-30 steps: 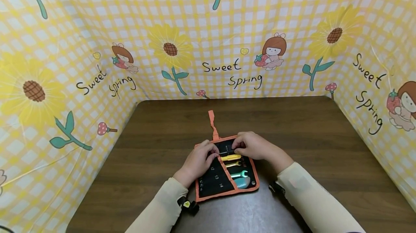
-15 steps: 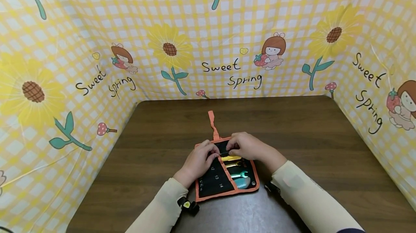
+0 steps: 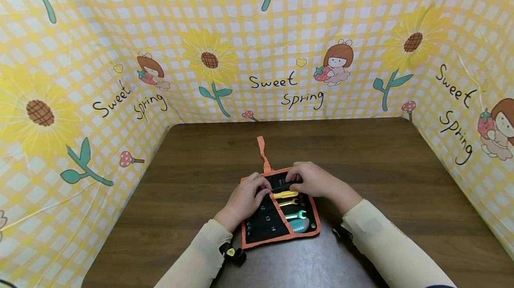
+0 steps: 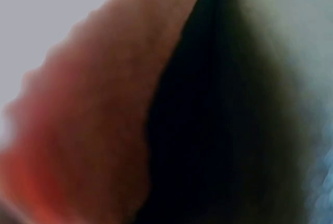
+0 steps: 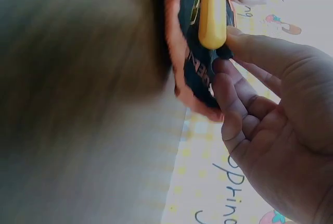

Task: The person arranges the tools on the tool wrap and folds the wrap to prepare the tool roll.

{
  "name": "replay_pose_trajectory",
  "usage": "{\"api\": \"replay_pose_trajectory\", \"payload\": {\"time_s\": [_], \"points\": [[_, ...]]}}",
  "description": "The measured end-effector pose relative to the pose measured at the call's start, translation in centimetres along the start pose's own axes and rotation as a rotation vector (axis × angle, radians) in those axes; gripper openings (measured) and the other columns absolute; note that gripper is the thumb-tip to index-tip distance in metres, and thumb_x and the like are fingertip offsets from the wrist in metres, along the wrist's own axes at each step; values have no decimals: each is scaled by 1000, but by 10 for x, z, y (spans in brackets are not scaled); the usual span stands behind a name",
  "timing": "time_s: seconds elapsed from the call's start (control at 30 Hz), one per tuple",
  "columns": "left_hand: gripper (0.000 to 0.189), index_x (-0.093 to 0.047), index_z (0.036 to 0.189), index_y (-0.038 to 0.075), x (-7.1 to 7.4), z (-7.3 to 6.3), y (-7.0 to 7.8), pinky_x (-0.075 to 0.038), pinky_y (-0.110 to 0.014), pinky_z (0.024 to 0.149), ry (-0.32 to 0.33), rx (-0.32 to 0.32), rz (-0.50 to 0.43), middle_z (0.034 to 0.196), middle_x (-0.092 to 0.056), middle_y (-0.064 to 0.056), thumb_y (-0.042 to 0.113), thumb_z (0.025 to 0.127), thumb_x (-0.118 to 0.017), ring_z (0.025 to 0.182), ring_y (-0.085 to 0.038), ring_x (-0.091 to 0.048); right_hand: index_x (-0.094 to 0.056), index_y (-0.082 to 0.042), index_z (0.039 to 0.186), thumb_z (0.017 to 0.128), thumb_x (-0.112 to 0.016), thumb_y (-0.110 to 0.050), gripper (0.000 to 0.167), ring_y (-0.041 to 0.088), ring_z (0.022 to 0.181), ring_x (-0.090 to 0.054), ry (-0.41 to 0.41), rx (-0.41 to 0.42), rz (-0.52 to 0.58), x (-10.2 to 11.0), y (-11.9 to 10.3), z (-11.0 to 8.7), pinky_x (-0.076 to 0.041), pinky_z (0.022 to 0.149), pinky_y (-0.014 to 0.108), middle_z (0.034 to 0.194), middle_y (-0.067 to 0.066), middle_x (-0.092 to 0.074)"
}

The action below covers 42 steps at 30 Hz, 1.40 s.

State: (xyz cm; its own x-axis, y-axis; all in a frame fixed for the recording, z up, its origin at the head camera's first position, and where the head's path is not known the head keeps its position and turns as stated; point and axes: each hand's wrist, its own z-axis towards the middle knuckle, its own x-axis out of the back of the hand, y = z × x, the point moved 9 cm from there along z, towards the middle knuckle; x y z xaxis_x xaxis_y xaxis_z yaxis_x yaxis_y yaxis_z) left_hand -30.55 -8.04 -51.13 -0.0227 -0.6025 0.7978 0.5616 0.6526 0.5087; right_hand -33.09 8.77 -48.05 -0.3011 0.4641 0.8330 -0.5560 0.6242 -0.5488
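A black fabric tool pouch (image 3: 257, 233) with orange trim lies unrolled on the table. My left hand (image 3: 244, 198) pinches the orange-edged pocket opening near its far end. Thumb and fingers of my right hand (image 3: 317, 184) pinch the end of a slim black-handled tool (image 5: 225, 52), lying along the pouch by the far pocket; its tip is hidden. Beside it are a yellow handle (image 3: 286, 194), a gold wrench (image 3: 289, 203), a green wrench (image 3: 296, 215) and a teal rounded piece (image 3: 300, 225), all in pockets. The left wrist view shows only blurred skin and dark fabric (image 4: 182, 130).
An orange strap (image 3: 262, 154) stretches from the pouch's far edge across the brown wooden table (image 3: 192, 154). A yellow checked cloth (image 3: 257, 47) with flower prints surrounds the table at the back and sides.
My right hand slid left along the pouch toward my left hand, then back right to about where it was. The left hand and the pouch have stayed put.
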Motion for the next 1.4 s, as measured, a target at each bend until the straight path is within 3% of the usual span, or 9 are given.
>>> {"api": "replay_pose_trajectory", "payload": {"time_s": [0.37,1.4], "points": [[9,-68,100,28,0,1,0,-52,-29,72,-1,7,-4,99,-54,15,20,102,-71,81,-5,-56,-79,-16,100,94,-79,-11,7,7,83,-62,-4,-14,40,6,10,-6,-55,76,31,95,-7,-66],[13,-71,99,30,4,0,4,-54,-30,76,21,0,6,99,-58,16,17,101,-72,87,-4,-60,-80,-13,103,98,-75,-10,7,8,87,-67,-52,11,37,-16,-11,16,-57,78,30,100,-3,-72]]}}
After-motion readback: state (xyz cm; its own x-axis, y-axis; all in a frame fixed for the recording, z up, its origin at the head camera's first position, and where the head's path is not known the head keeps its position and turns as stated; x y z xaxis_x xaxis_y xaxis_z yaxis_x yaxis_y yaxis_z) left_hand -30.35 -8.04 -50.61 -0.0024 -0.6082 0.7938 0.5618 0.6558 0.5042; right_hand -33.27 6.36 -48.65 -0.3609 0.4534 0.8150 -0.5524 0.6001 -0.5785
